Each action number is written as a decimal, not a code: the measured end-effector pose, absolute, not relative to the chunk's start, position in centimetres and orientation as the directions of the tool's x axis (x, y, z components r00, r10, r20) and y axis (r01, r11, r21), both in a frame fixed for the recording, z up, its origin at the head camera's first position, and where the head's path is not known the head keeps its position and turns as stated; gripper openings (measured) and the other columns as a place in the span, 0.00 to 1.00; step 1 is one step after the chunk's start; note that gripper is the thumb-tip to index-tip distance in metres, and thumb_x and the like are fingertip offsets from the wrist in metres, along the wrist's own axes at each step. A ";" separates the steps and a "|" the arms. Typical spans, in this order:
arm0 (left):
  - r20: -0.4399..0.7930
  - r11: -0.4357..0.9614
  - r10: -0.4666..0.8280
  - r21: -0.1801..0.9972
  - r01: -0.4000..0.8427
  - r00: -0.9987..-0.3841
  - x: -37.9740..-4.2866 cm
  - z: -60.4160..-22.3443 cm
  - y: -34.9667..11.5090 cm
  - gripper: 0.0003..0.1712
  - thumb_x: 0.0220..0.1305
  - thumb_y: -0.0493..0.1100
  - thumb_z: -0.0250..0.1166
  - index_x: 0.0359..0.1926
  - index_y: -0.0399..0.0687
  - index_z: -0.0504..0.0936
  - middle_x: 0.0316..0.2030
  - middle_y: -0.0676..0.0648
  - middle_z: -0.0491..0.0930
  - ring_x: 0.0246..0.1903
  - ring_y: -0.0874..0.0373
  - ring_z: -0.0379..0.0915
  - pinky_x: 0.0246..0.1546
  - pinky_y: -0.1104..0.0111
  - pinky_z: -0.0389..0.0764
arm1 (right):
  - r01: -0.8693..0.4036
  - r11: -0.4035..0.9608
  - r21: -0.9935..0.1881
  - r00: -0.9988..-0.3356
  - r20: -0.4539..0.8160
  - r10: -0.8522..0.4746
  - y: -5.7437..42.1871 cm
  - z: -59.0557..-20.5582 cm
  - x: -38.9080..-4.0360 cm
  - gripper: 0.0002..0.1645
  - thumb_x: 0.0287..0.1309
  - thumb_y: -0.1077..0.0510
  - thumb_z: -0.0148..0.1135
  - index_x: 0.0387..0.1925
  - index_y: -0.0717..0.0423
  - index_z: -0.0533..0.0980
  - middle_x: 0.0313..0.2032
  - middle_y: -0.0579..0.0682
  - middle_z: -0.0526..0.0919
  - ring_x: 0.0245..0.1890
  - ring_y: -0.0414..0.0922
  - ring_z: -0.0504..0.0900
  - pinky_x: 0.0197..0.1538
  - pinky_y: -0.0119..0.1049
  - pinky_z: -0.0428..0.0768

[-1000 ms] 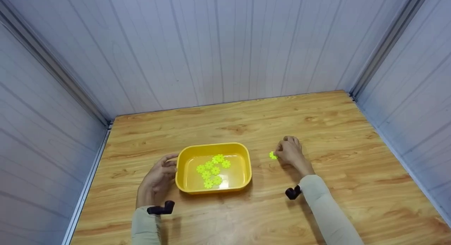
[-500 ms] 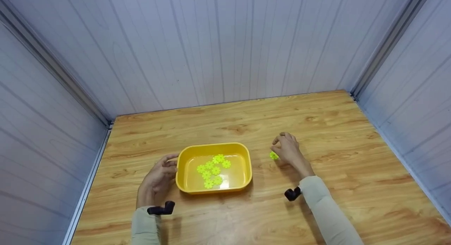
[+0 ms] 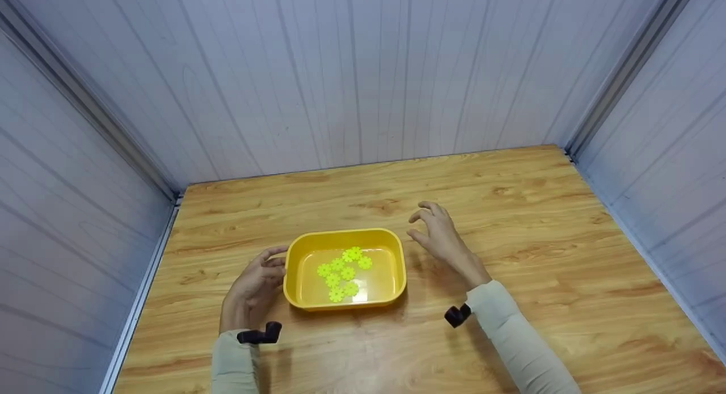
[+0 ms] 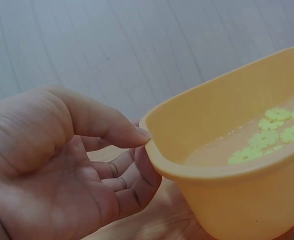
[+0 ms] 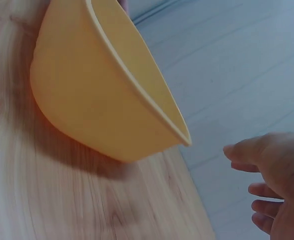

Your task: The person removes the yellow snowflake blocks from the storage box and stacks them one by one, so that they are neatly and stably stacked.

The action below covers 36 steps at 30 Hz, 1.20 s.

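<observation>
A yellow plastic tub (image 3: 401, 295) stands on the wooden table, with several small yellow-green flower-shaped discs (image 3: 332, 281) lying flat on its floor. My left hand (image 3: 256, 282) holds the tub's left end; in the left wrist view its thumb (image 4: 132, 134) is on the rim and the other fingers curl against the outer wall. To the right of the tub, my right hand (image 3: 439, 238) hovers with thumb and fingers apart, and no disc shows between them. The spot where a single disc was seen earlier is covered by this hand.
Pale panelled walls (image 3: 351, 76) close in the table at the back and both sides. Bare wooden tabletop (image 3: 544, 212) extends right of the right hand. Each sleeve cuff carries a small black device (image 3: 457, 315).
My right hand has let go of the disc on the table and moved left toward the tub, fingers spreading. The disc is now out of sight. My left hand and the tub stay put.
</observation>
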<state>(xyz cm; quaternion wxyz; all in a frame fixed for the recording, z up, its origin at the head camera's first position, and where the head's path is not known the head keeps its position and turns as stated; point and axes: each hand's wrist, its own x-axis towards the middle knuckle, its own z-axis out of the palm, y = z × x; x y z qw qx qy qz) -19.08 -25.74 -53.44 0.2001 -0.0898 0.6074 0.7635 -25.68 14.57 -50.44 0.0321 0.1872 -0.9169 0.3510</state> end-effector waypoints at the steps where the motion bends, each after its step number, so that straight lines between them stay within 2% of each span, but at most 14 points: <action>1: -0.378 -0.182 0.196 0.892 -0.413 -0.905 -19.1 -53.4 -25.7 0.34 0.60 0.25 0.54 0.67 0.43 0.58 0.52 0.39 0.74 0.43 0.53 0.75 0.46 0.62 0.76 | -0.376 0.682 -0.627 -0.924 0.194 -0.330 14.2 -50.4 -25.6 0.15 0.60 0.54 0.63 0.46 0.58 0.77 0.65 0.61 0.65 0.67 0.59 0.60 0.66 0.58 0.60; 13: -0.391 -0.189 0.198 0.885 -0.426 -0.899 -19.0 -53.4 -25.9 0.34 0.60 0.26 0.55 0.67 0.44 0.59 0.53 0.41 0.73 0.42 0.55 0.75 0.46 0.64 0.76 | -0.487 0.681 -0.547 -0.870 0.235 -0.433 10.4 -50.5 -24.8 0.17 0.57 0.53 0.66 0.46 0.56 0.78 0.64 0.58 0.66 0.65 0.57 0.63 0.66 0.56 0.61; 20: -0.392 -0.189 0.204 0.883 -0.429 -0.897 -19.1 -53.5 -25.9 0.35 0.61 0.27 0.55 0.68 0.45 0.57 0.57 0.39 0.71 0.45 0.53 0.74 0.49 0.62 0.75 | -0.514 0.690 -0.509 -0.853 0.214 -0.477 8.7 -51.3 -24.1 0.17 0.58 0.52 0.65 0.46 0.55 0.77 0.66 0.55 0.64 0.67 0.54 0.59 0.67 0.54 0.59; 28: -0.375 -0.180 0.196 0.895 -0.409 -0.906 -19.2 -53.5 -25.8 0.34 0.60 0.26 0.55 0.66 0.43 0.59 0.52 0.40 0.74 0.44 0.53 0.75 0.48 0.62 0.75 | -0.573 0.711 -0.407 -0.816 0.201 -0.542 7.4 -52.3 -23.8 0.16 0.58 0.52 0.65 0.46 0.54 0.78 0.66 0.59 0.61 0.67 0.56 0.57 0.65 0.56 0.60; 36: -0.370 -0.207 0.185 0.891 -0.404 -0.910 -19.1 -53.5 -25.8 0.34 0.58 0.24 0.54 0.65 0.42 0.60 0.49 0.41 0.74 0.42 0.53 0.74 0.46 0.63 0.75 | -0.564 0.752 -0.341 -0.820 0.125 -0.558 6.3 -52.7 -23.7 0.16 0.57 0.52 0.66 0.46 0.52 0.80 0.69 0.58 0.58 0.70 0.56 0.53 0.68 0.55 0.56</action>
